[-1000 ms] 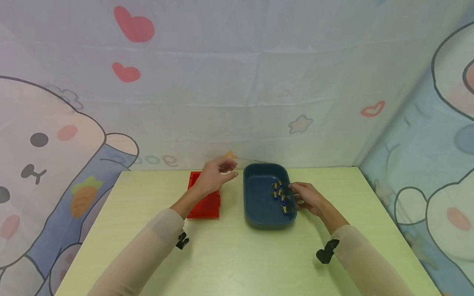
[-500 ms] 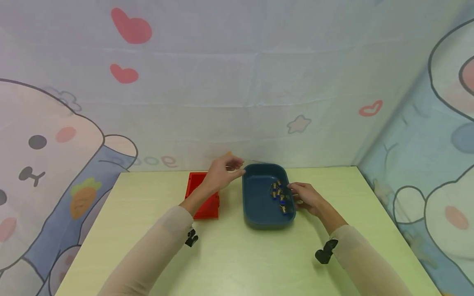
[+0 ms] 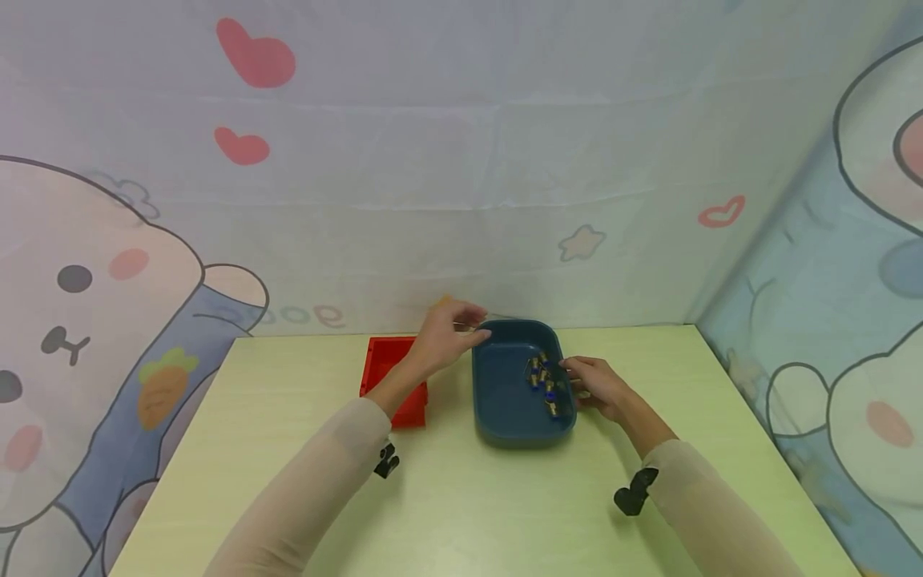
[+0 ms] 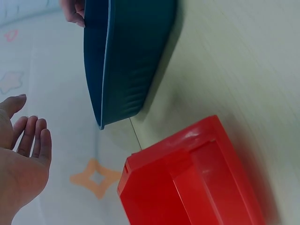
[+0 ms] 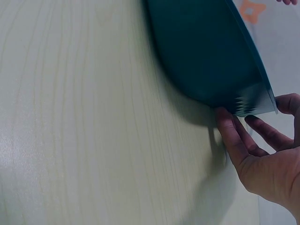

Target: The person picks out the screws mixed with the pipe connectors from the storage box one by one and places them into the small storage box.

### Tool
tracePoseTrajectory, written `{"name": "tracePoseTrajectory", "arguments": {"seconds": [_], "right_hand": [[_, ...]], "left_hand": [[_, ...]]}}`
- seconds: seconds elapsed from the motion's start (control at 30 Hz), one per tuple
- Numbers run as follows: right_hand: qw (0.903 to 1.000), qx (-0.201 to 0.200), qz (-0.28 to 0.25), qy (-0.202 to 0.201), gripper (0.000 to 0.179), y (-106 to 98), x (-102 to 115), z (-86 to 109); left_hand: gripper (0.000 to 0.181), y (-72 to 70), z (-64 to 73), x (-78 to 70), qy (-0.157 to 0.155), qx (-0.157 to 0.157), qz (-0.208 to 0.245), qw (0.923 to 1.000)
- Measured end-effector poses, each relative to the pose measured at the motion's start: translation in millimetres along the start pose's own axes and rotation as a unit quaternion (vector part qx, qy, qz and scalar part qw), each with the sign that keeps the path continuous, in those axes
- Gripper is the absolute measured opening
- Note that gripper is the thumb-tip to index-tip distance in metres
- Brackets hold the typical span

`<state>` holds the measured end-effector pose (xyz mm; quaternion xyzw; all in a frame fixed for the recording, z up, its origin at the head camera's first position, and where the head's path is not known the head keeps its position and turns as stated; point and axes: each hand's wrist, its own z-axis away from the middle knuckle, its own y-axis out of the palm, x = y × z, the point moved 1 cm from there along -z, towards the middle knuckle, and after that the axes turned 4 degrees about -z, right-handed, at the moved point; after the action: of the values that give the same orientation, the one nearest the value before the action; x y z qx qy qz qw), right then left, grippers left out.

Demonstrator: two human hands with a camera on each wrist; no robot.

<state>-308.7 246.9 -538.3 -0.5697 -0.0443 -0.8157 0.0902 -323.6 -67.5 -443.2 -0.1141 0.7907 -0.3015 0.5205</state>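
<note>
A dark blue-teal plastic basin (image 3: 500,405) stands near the back of the table, with several small brass-coloured pieces with blue parts (image 3: 551,398) along its right side. My right hand (image 3: 602,385) holds the basin at its right wall; in the right wrist view, fingertips (image 5: 227,117) lie against the wall's outside and another is at the rim. My left hand (image 3: 443,332) hovers above the basin's far left corner, thumb and fingers apart, nothing between them. Left of the basin sits a red plastic bin (image 3: 385,353), partly covered by the left forearm.
A pale wood-grain table (image 3: 461,513) carries both containers. Close behind its back edge hangs a printed cloth (image 3: 404,160) with hearts, and more cloth runs down the right side. Black devices (image 3: 634,490) are strapped at both wrists.
My left hand has moved right, from above the red bin to over the basin's far left corner. The right hand and the small pieces stay where they were.
</note>
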Motion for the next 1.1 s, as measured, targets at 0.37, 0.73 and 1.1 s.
{"name": "tracePoseTrajectory", "arguments": {"seconds": [0.37,0.73,1.1], "right_hand": [[1.0,-0.001,0.003,-0.006,0.048,0.2,1.3,1.9],[1.0,-0.004,0.003,-0.008,0.051,0.7,4.2,3.9],[0.9999,-0.013,0.006,-0.003,0.05,0.3,4.7,3.7]], "left_hand": [[0.041,13.7,-8.0,1.1,0.008,0.012,0.001,0.9999],[0.043,29.5,-17.4,2.7,0.014,0.034,-0.01,0.9993],[0.043,38.7,-23.7,-0.7,-0.016,0.047,-0.021,0.9985]]}}
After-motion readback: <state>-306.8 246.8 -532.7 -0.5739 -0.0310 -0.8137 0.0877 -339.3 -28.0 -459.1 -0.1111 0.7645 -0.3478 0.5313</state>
